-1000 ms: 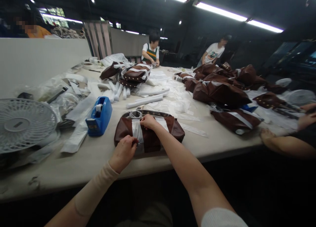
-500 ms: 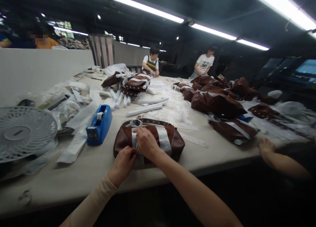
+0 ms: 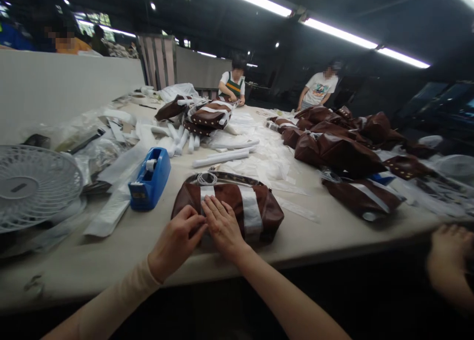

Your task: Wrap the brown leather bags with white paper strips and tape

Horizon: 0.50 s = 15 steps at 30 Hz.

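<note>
Big factory-type room with strip lights (image 3: 340,34) overhead and one long table (image 3: 92,261) covered in plastic wrap (image 3: 266,155). A co-worker (image 3: 232,86) and another co-worker (image 3: 317,91) are down at the far end, and a blue tape dispenser (image 3: 150,179) sits just left of the action. Right by the near edge, a brown leather bag (image 3: 266,216) lies flat, straight ahead of the person, with its long axis running sideways across the table. White bands (image 3: 252,214) wrap around it, and a small coil of cord (image 3: 206,178) sits along its far edge. The left hand (image 3: 176,241) and right hand (image 3: 222,226) are both on the bag, side by side. Neither grip is clenched: the fingers are open and lying on the surface, not grasping anything. The right hand is nearer the bag's middle, the left nearer its left end.
</note>
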Tool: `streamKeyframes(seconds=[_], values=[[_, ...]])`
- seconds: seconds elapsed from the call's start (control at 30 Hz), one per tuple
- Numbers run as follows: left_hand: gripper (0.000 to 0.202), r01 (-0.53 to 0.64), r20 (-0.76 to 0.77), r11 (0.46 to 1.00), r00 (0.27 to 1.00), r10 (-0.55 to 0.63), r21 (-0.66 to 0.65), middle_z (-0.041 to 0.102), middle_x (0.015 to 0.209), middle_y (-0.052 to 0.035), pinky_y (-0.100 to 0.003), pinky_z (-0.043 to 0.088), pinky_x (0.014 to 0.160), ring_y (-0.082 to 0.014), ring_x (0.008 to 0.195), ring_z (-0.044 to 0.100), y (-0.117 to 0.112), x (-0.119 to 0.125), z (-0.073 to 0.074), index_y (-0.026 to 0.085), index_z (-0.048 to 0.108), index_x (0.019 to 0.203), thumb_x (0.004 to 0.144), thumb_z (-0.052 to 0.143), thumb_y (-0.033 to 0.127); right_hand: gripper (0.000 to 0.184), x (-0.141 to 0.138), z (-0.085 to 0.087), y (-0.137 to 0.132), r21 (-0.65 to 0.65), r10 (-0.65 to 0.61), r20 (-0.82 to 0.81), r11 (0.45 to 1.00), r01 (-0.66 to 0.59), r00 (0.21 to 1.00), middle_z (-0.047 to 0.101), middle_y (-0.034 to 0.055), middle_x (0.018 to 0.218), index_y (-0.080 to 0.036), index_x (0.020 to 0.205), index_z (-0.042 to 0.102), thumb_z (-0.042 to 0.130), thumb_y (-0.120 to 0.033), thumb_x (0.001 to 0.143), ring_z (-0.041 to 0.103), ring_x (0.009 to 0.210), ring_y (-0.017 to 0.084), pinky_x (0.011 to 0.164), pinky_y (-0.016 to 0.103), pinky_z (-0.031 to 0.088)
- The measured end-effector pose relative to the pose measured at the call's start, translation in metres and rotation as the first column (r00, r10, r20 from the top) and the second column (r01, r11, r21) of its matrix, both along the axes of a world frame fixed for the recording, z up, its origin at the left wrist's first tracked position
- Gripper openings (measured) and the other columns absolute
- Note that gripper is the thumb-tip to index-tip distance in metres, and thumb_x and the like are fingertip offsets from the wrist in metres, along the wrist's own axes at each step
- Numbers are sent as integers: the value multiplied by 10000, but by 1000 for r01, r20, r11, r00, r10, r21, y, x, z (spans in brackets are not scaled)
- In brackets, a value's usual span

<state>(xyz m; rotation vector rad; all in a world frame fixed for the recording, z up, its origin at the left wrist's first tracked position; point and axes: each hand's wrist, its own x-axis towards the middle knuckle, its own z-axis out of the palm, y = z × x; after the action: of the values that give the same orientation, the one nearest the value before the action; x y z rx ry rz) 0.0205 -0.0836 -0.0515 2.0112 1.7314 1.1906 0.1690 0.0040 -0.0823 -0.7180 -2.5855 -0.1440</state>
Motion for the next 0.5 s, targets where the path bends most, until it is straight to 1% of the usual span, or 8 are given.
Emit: streamKeyframes(seconds=[0.07, 0.1, 0.17, 0.2, 0.27, 0.37, 0.43, 0.5], values=[[167, 43, 44, 993, 998, -48, 110, 538, 1004, -68, -292, 476, 849, -177, 924, 568, 8, -8, 1, 198, 618, 1041, 907, 529, 238, 491, 0, -2, 0, -8, 0, -18, 1000, 0, 1000, 305, 59, 1545, -167, 1485, 333, 352, -190, 995, 238, 1451, 194, 1149, 395, 245], [201, 86, 57, 988, 994, -94, 126, 530, 1058, -74, -304, 470, 903, -185, 991, 559, 12, -12, 0, 199, 592, 1089, 897, 534, 210, 486, -1, -3, 0, -11, 1, -27, 1000, -1, 1000, 314, 59, 1542, -163, 1481, 340, 343, -179, 995, 244, 1449, 190, 1149, 390, 247], [268, 165, 64, 981, 983, -172, 102, 511, 1144, -84, -340, 442, 992, -203, 1097, 526, 21, -17, -3, 197, 551, 1130, 863, 563, 169, 479, -2, -5, 0, -12, -6, -53, 1000, 5, 999, 337, 68, 1531, -145, 1472, 355, 325, -155, 994, 266, 1441, 186, 1146, 383, 258], [297, 186, 59, 979, 980, -191, 79, 503, 1166, -87, -360, 430, 1017, -212, 1125, 512, 25, -19, -5, 195, 536, 1133, 842, 585, 156, 476, -3, -5, 0, -12, -10, -70, 1000, 9, 997, 352, 76, 1524, -137, 1466, 364, 320, -147, 993, 281, 1435, 187, 1142, 381, 269], [328, 180, 40, 983, 983, -181, 37, 498, 1171, -93, -393, 425, 1028, -228, 1130, 504, 28, -19, -7, 188, 522, 1113, 806, 624, 141, 469, -4, -5, -1, -23, -16, -117, 1000, 13, 993, 394, 96, 1500, -130, 1456, 380, 326, -149, 990, 316, 1419, 193, 1133, 383, 297], [347, 118, -15, 993, 993, -118, -2, 507, 1184, -106, -431, 429, 1019, -253, 1136, 502, 27, -17, -6, 181, 521, 1086, 772, 650, 112, 465, 1, -1, -3, -91, 10, -203, 995, -29, 979, 461, 119, 1450, -137, 1437, 406, 380, -173, 974, 377, 1387, 212, 1121, 401, 340], [363, 89, -72, 996, 993, -90, -18, 519, 1213, -111, -452, 431, 1012, -270, 1153, 496, 26, -15, -6, 176, 529, 1093, 763, 663, 108, 463, 6, 7, -2, -193, 26, -281, 978, -83, 959, 503, 124, 1408, -154, 1410, 434, 434, -194, 949, 436, 1343, 226, 1101, 413, 379], [368, 74, -135, 997, 988, -78, -29, 535, 1232, -108, -473, 439, 996, -281, 1157, 500, 26, -14, -7, 177, 542, 1106, 766, 672, 122, 422, 7, 20, 1, -326, -13, -390, 937, -125, 921, 560, 123, 1333, -179, 1339, 500, 498, -237, 921, 516, 1259, 239, 1052, 412, 434]])
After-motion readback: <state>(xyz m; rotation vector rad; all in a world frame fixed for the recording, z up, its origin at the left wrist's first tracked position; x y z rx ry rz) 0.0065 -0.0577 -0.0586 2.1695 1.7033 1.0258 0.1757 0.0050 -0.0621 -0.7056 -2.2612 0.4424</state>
